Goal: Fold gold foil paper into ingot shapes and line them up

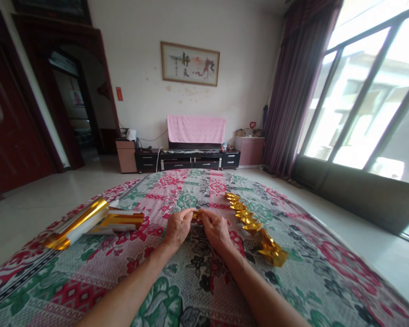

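- I pinch the foil (pixel 197 216) between left hand (pixel 179 226) and right hand (pixel 215 227), at twelve o'clock.
- Its long axis seems to run nine to three, ends hidden.
- Sheets (pixel 120 221) lie at nine.

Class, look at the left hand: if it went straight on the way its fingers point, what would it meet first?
Beyond the gold piece it already holds, the left hand would probably meet the right hand first, though depth is unclear.
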